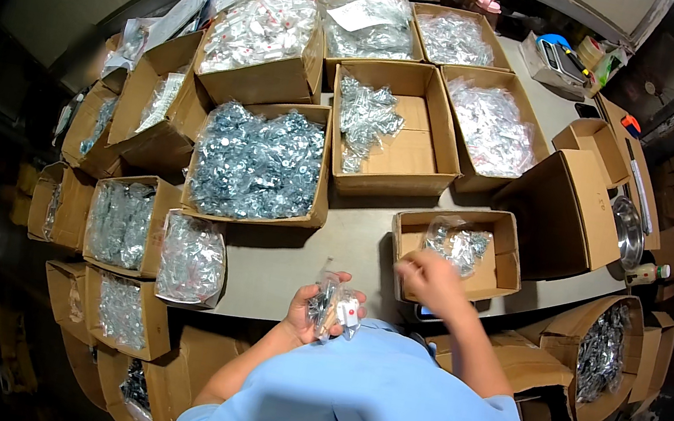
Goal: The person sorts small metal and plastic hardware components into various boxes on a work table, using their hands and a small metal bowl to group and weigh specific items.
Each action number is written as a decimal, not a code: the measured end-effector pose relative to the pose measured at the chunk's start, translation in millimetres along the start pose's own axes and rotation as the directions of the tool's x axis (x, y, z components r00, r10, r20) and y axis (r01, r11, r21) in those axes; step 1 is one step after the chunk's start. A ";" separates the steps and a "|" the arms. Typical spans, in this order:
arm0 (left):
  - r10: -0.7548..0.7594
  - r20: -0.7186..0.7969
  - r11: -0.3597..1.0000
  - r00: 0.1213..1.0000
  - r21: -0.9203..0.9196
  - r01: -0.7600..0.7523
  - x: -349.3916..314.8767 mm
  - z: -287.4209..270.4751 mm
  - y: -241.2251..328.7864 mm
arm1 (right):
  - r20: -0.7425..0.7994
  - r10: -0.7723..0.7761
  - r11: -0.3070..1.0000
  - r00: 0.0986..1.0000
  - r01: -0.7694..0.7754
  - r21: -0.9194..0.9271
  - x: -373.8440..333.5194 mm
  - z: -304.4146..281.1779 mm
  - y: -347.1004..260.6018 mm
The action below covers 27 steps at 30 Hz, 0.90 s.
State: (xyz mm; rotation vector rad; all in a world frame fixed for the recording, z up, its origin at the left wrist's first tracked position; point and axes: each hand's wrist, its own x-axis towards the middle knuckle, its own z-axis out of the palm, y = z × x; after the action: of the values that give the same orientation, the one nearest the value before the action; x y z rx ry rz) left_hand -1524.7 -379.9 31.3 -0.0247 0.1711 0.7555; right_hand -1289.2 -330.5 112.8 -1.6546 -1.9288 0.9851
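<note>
From my seat I see the grey desk (294,261) crowded with open cardboard boxes. The biggest load is the box of bluish metal hardware bags (256,162) at the centre, with a half-empty box (394,127) behind it holding a few clear packets. Nearer the right hand sits a small carton (459,247) with a couple of packets inside. My right hand (430,280) hovers at that carton's near rim, blurred, so I cannot tell whether its fingers are curled or spread. My left hand (313,308) is closed around a small bunch of clear packets (332,307), held just above the desk's near edge, against the blue shirt.
</note>
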 end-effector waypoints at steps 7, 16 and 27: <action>0.083 -0.098 0.996 0.992 -0.021 -0.085 -33.3 -5.6 17.2 | -0.406 -0.011 0.918 0.914 -0.152 -0.367 40.6 -15.2 53.4; 0.032 -0.036 0.998 0.999 0.063 -0.029 -55.3 -4.2 47.3 | -0.335 0.044 0.827 0.941 -0.222 -0.517 53.8 9.8 89.4; -0.044 -0.102 0.998 0.994 -0.059 0.038 -37.4 -80.7 99.1 | -0.439 0.176 0.858 0.881 -0.356 -0.370 49.9 -3.8 33.0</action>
State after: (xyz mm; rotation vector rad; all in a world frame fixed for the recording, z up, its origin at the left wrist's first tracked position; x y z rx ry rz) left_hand -1630.9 -339.9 -38.3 -0.1212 0.2465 0.7182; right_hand -1274.7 -279.8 84.4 -2.2280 -1.7481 0.2528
